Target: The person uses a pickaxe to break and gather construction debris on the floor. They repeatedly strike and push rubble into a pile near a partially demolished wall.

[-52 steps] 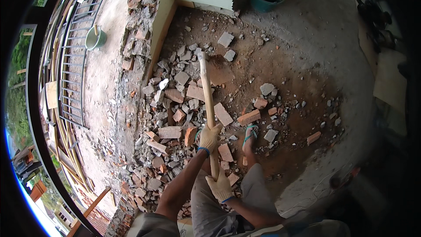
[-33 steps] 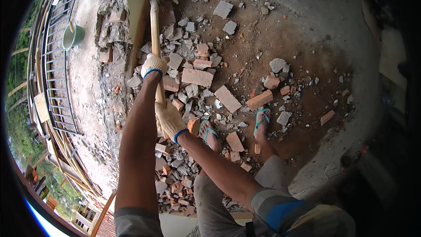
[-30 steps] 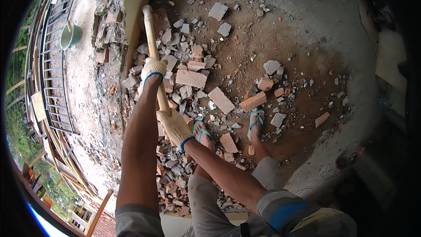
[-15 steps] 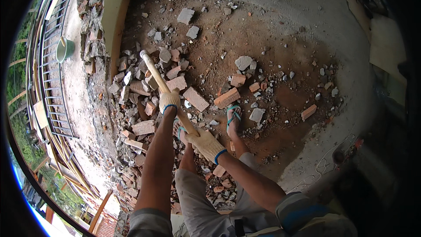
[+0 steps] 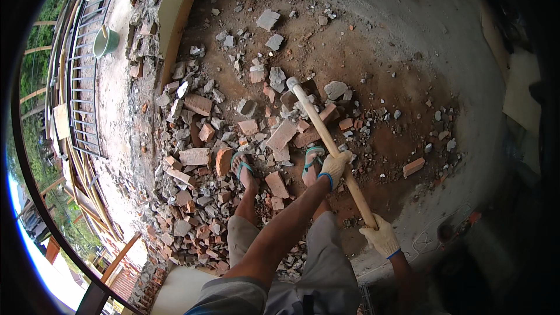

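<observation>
I hold a hoe (image 5: 326, 134) by its long pale wooden handle, slanting from the rubble down to the right. My left hand (image 5: 336, 168), in a cream knit glove with a blue cuff, is closed around the middle of the handle. My right hand (image 5: 382, 237), gloved alike, grips near the handle's lower end. The hoe's head rests among broken bricks and grey chunks; its dark blade is mostly hidden by the rubble. A large brick piece (image 5: 282, 135) lies just left of the handle, ahead of my sandalled feet (image 5: 313, 162).
A dense heap of brick rubble (image 5: 192, 221) spreads at left, beside a broken wall edge (image 5: 144, 29). Beyond it are a metal railing (image 5: 84, 105) and a green bucket (image 5: 105, 42). Loose cables (image 5: 429, 239) lie on the right. Another brick (image 5: 413, 167) sits on the dirt.
Both hands and the hoe have swung to the right, its head moving from the left heap to ahead of my right foot. Brick pieces and chunks have shifted right with it.
</observation>
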Demonstrator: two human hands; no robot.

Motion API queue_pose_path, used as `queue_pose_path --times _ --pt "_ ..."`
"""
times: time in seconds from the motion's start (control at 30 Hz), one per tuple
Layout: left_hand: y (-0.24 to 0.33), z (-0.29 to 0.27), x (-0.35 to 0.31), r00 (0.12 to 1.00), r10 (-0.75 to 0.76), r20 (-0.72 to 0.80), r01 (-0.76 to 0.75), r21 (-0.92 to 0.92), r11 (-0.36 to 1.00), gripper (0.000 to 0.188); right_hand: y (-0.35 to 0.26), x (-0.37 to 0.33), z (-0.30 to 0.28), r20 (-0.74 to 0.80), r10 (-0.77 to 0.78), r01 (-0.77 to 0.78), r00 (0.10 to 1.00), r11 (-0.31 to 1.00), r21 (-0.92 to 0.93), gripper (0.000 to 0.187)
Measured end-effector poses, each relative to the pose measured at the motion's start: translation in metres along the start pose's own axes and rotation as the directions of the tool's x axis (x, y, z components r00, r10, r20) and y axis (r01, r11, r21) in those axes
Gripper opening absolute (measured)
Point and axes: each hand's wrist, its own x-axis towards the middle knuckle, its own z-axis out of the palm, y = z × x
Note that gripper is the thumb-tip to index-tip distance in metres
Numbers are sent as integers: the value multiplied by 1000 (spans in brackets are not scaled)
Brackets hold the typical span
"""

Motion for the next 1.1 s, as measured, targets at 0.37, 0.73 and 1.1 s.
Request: queue_pose_path --times 0.37,0.73,1.1 --pt "2 21 -26 993 119 15 -120 159 980 35 71 8 83 -332 -236 212 913 971 -107 52" --pt "370 -230 -8 703 685 -190 -204 869 451 63 -279 165 402 -165 -533 522 830 638 565 40" --pt "456 -422 -29 585 763 -274 407 913 16 60 -381 221 650 -80 -689 446 721 373 814 20"
